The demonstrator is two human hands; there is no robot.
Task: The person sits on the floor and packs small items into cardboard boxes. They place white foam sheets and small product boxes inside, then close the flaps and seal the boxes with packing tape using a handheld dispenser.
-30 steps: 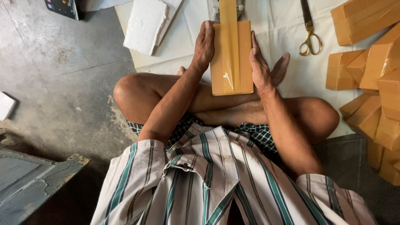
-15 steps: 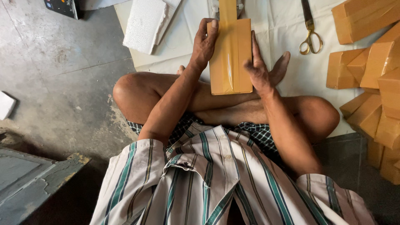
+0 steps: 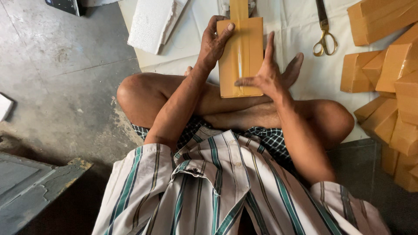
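Brown taped box (image 3: 241, 58), left hand (image 3: 212, 43) gripping, right hand (image 3: 271, 76) pressing

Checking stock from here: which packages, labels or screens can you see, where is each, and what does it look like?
Tan box: held over the lap, left hand gripping its edge, right hand pressing its glossy taped face; flat rectangle.
Tan boxes: heaped at right on the white sheet; same rectangular shape.
White slab: upper left, flat, textured.
No readable labels or screens show.
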